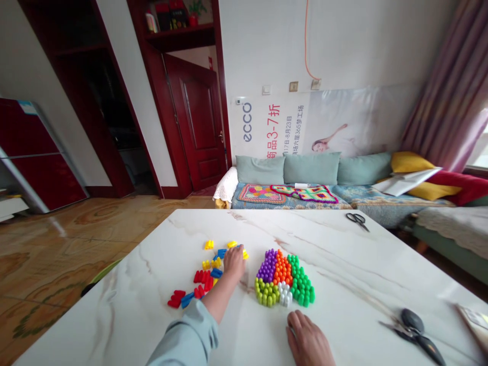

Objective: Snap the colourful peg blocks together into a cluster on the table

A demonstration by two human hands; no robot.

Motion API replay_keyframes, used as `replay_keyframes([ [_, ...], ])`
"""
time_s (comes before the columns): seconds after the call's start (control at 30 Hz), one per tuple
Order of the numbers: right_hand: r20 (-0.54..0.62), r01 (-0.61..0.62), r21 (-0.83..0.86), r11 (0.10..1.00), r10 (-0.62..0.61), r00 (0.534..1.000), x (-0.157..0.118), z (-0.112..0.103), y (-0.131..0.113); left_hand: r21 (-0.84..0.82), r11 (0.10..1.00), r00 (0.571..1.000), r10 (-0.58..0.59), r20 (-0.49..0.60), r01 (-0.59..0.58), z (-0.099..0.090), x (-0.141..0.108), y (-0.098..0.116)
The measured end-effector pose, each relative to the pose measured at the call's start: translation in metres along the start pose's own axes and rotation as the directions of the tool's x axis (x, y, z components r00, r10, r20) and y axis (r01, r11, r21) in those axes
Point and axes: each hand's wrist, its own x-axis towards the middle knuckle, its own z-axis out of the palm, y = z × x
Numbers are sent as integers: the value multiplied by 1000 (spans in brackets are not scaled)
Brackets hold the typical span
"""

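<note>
My left hand [234, 262] reaches over loose plastic toy pieces with rounded knobs, left of centre on the white table. Its fingers are bent down and together beside a yellow piece [245, 254]; a bit of blue shows at the fingertips, and what they grip is hidden. Around it lie red pieces [175, 299], blue pieces [187, 300] and more yellow pieces [209, 244]. My right hand [308, 337] rests palm down on the table, fingers stretched out, holding nothing. Just beyond it stand grouped knobbed pieces: purple [267, 265], orange [282, 268], green [302, 282], olive-green [267, 293] and white [284, 294].
Black-handled scissors [357, 220] lie at the table's far right. Dark-handled cutters [415, 330] lie open near the right edge, by a flat object [475, 321]. Beyond the marble-patterned table [152, 315] is a sofa [263, 198] with cushions.
</note>
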Motion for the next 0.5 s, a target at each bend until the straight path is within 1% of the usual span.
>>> replay_keyframes([
  [0.1, -1, 3, -12, 1000, -3, 1000, -1, 3, 1, -27, 999, 1000, -20, 3, 20, 10, 11, 3],
  [0.23, 42, -10, -8, 1000, 10, 999, 0, -1, -1, -86, 996, 1000, 13, -3, -13, 15, 10, 5],
  [0.37, 42, -28, 8, 1000, 28, 999, 1, -7, -5, -171, 981, 995, 101, 18, -96, 10, 8, 9],
  [0.5, 43, -35, 16, 999, 35, 998, 3, -9, -6, -247, 946, 973, 227, 40, -211, 5, 17, 18],
])
